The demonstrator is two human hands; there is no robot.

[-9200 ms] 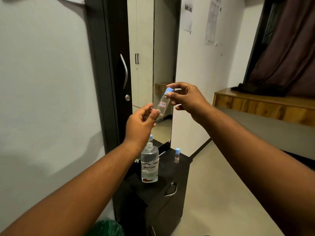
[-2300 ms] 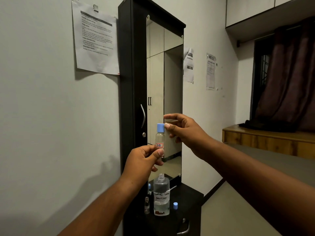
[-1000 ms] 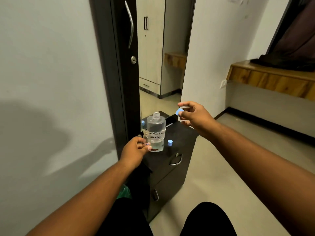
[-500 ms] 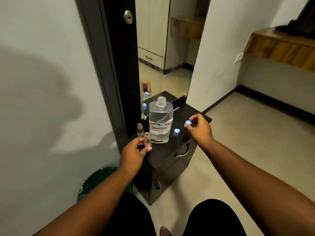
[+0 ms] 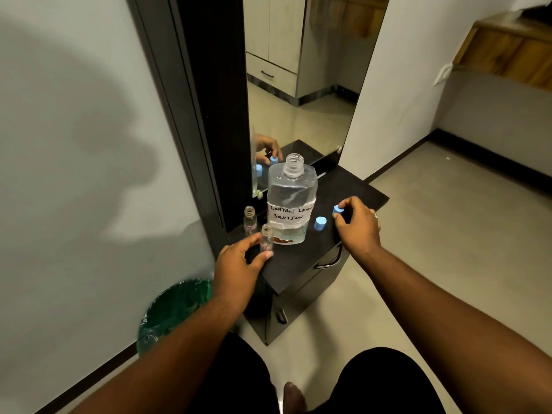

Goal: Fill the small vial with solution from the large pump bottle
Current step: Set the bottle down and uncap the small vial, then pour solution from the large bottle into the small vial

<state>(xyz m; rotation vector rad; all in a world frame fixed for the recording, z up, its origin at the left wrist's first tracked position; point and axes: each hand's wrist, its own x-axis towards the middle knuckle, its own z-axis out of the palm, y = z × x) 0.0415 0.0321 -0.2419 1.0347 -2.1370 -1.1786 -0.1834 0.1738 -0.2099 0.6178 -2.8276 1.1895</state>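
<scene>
Now left hand (image 5: 239,264) fingers grip open vial (image 5: 266,239); right hand (image 5: 357,225) fingers pinch blue cap (image 5: 338,209).

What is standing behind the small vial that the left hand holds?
Behind the held vial, on the black cabinet top, a second uncapped vial stands beside the large labelled bottle. The left hand covers the held vial's base.
</scene>
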